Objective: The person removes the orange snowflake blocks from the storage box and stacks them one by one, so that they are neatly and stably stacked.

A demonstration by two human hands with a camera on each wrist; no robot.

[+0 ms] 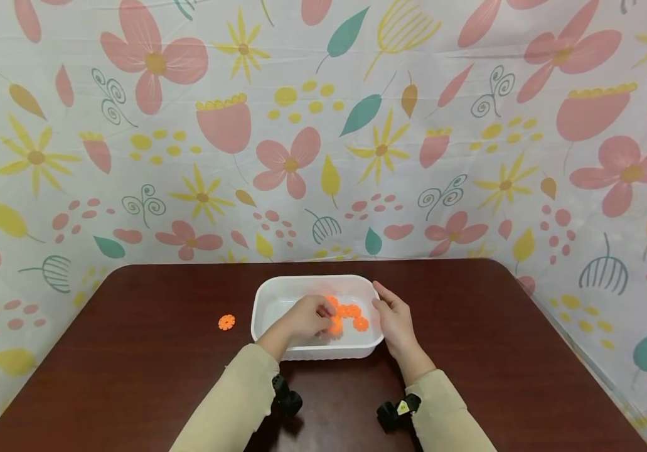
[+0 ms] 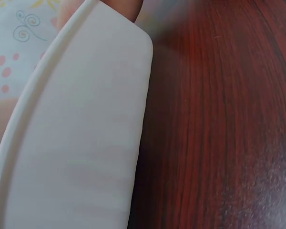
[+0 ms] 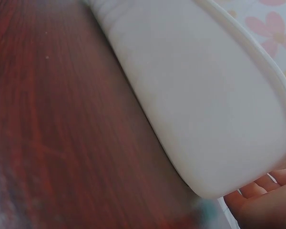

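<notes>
A white plastic tub point(image 1: 323, 353) stands on the table with several orange flower-shaped interlocking discs point(image 1: 361, 324) in its right half. Reaching over the near rim, my left hand point(image 1: 309, 316) has bent fingertips right at the leftmost discs; I cannot tell whether it pinches one. At the right end of the tub, my right hand point(image 1: 395, 317) grips the rim with the thumb on its inner side. In the right wrist view, curled fingers point(image 3: 255, 191) show against the tub's outer wall point(image 3: 200, 105). The left wrist view is mostly filled by the tub's side point(image 2: 81, 109).
A single orange disc point(image 1: 226, 322) lies on the dark wooden table point(image 1: 148, 351), left of the tub. Behind the table's far edge hangs a white cloth point(image 1: 300, 207) with printed flowers and leaves. Each sleeved forearm wears a black wrist camera.
</notes>
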